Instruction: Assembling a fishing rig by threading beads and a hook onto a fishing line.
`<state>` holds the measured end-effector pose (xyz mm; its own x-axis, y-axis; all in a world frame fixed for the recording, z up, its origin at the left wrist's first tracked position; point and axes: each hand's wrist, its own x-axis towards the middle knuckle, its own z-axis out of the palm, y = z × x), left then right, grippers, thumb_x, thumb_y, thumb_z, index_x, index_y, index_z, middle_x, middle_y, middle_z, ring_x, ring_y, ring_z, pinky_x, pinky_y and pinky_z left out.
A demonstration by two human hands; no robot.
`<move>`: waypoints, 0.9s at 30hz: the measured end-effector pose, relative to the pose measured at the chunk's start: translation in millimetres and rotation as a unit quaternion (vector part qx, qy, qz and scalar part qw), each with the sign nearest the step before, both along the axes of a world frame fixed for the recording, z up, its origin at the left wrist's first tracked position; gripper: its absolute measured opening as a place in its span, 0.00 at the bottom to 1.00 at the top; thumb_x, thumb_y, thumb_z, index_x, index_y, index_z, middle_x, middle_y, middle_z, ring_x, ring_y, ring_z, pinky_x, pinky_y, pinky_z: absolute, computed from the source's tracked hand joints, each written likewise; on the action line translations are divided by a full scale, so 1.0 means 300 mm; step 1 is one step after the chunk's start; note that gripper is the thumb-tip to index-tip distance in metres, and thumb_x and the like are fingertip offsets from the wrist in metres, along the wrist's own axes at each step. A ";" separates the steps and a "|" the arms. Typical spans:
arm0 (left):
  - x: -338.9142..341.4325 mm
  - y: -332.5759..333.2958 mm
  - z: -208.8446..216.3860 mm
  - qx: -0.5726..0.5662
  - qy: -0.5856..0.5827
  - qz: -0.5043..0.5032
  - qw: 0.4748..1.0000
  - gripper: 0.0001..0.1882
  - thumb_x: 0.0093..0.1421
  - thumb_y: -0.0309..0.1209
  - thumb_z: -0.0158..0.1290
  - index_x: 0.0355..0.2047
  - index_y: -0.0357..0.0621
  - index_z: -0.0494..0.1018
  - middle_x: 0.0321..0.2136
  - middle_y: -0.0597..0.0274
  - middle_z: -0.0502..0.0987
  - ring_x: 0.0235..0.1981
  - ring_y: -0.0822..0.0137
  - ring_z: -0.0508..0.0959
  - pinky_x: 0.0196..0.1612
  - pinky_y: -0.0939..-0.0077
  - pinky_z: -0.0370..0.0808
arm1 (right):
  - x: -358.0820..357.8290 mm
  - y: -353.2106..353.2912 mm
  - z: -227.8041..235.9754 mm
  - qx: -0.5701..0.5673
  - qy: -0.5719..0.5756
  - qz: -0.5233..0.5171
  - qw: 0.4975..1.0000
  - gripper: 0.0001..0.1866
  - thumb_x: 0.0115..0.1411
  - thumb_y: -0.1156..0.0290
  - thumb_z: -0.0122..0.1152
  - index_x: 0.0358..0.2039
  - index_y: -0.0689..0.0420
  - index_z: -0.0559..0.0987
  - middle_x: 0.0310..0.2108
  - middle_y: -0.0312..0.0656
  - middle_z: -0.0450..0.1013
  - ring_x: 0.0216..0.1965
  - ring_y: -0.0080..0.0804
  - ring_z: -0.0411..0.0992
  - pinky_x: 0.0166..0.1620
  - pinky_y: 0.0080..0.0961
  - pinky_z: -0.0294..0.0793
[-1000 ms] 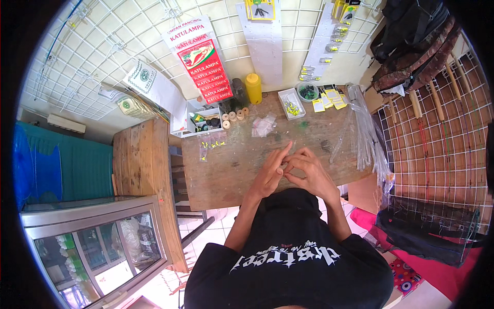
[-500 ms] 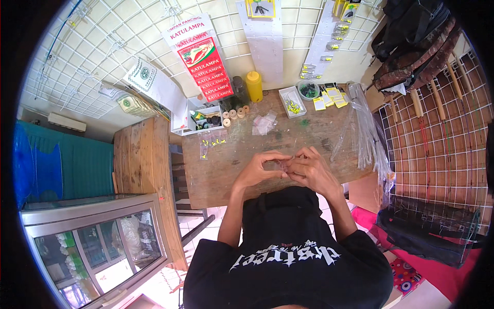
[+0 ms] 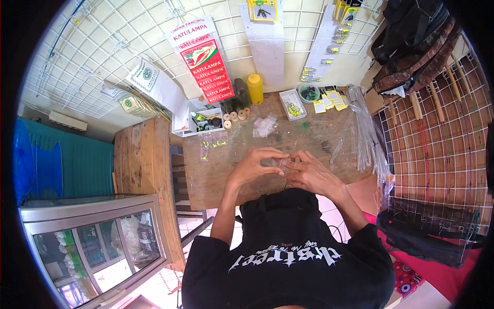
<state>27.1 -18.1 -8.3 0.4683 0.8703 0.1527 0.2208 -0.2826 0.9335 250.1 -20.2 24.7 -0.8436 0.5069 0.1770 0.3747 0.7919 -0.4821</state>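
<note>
In front of my chest, over the near part of the wooden table (image 3: 309, 134), both hands are raised and close together. A small clear plastic bag (image 3: 280, 163) is pinched between the thumb and fingers of my left hand (image 3: 256, 166). My right hand (image 3: 310, 174) has its fingertips closed at the bag's other edge; its fingers partly cover the bag. Whether anything lies inside the bag is too small to tell. Beyond my hands lies a loose pile of similar clear bags (image 3: 265, 126). Farther left, small clear bags with yellow pieces (image 3: 213, 143) lie on the tabletop.
Along the back stand a white box of small goods (image 3: 198, 126), thread spools (image 3: 234, 116), a yellow bottle (image 3: 254, 88), a white tray of yellow-green pieces (image 3: 292, 105) and a bowl (image 3: 310, 92). Long clear plastic sleeves (image 3: 363, 134) hang over the right edge. A glass cabinet (image 3: 98, 247) stands left.
My right hand has shifted slightly down and its fingers have straightened from a tighter curl. More of the clear bag shows between my hands. The left hand stays nearly in place.
</note>
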 end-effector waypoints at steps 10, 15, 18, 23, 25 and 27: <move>-0.024 0.034 0.060 0.102 0.137 -0.051 0.984 0.21 0.44 0.34 0.62 0.40 0.40 0.77 0.36 0.52 0.78 0.37 0.53 0.77 0.42 0.65 0.72 | -0.018 -0.012 0.000 0.033 -0.059 0.029 0.997 0.08 0.45 0.66 0.64 0.26 0.56 0.79 0.50 0.40 0.69 0.54 0.44 0.60 0.55 0.38 0.63; -0.016 0.040 0.089 0.134 0.181 -0.074 0.972 0.21 0.44 0.34 0.62 0.41 0.42 0.76 0.37 0.55 0.77 0.43 0.56 0.75 0.49 0.63 0.68 | -0.012 0.000 -0.036 0.014 -0.042 0.032 0.998 0.08 0.46 0.65 0.64 0.26 0.55 0.79 0.50 0.42 0.68 0.55 0.48 0.59 0.56 0.41 0.63; -0.011 0.026 0.088 0.179 0.203 -0.039 0.962 0.22 0.46 0.36 0.61 0.43 0.47 0.76 0.41 0.58 0.76 0.49 0.57 0.72 0.54 0.64 0.66 | -0.006 -0.003 -0.046 0.011 -0.057 0.018 0.998 0.08 0.47 0.66 0.64 0.25 0.55 0.79 0.50 0.42 0.68 0.56 0.49 0.58 0.56 0.41 0.63; -0.007 0.021 0.080 0.221 0.225 -0.031 0.949 0.20 0.48 0.33 0.59 0.44 0.46 0.74 0.44 0.60 0.75 0.52 0.59 0.70 0.56 0.63 0.65 | -0.007 -0.008 -0.028 0.045 -0.066 -0.005 0.997 0.06 0.46 0.68 0.64 0.24 0.55 0.80 0.49 0.42 0.68 0.57 0.49 0.58 0.56 0.41 0.63; 0.003 0.020 0.083 0.236 0.222 -0.024 0.946 0.19 0.49 0.32 0.58 0.44 0.46 0.74 0.44 0.60 0.75 0.52 0.59 0.70 0.56 0.63 0.65 | -0.005 -0.009 -0.028 0.045 -0.063 -0.010 0.997 0.06 0.46 0.68 0.64 0.24 0.55 0.79 0.50 0.42 0.67 0.57 0.49 0.58 0.57 0.41 0.63; 0.013 0.016 0.091 0.280 0.233 -0.020 0.931 0.20 0.47 0.29 0.58 0.44 0.44 0.73 0.44 0.62 0.74 0.51 0.59 0.70 0.55 0.64 0.65 | -0.001 -0.011 -0.025 0.045 -0.061 -0.016 0.997 0.05 0.46 0.68 0.64 0.23 0.55 0.79 0.50 0.42 0.67 0.57 0.49 0.58 0.57 0.41 0.62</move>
<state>31.0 -13.2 19.0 0.6270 0.6960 0.3499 0.5444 -0.7128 0.4422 249.8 -23.3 17.1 -0.8455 0.5201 0.1209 0.4512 0.8169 -0.3594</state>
